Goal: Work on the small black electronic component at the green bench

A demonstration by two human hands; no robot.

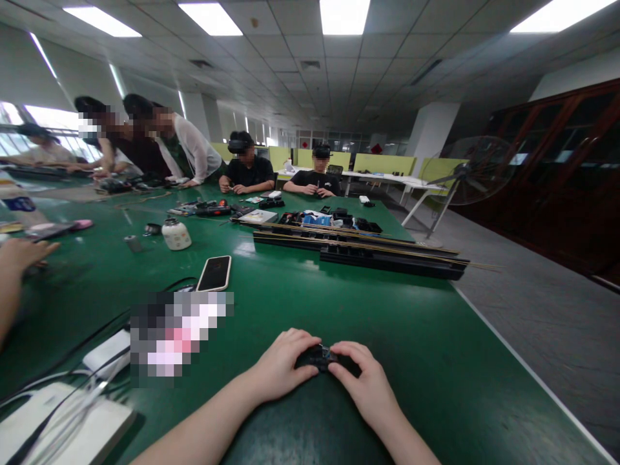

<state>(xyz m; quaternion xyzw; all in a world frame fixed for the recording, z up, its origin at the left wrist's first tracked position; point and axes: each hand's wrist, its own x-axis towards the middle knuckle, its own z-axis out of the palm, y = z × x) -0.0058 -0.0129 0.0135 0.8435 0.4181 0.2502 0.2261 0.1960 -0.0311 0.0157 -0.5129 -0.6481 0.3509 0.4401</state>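
Observation:
A small black part (321, 356), too small to name, is on or just above the green table (271, 297) in front of me. My left hand (285, 361) grips its left end between thumb and fingers. From the other side, my right hand (358, 369) pinches its right end with thumb and forefinger. Both hands are closed and stand a short gap apart, with the middle of the part showing between them. The fingers hide its two ends.
Left of my arms lie a phone (214, 273), cables and a white box (72, 426). Beyond are a white jar (175, 234) and long black rails (392, 266) with thin brass-coloured rods. Another person's hand (24, 255) reaches in at far left. Several people work across the table.

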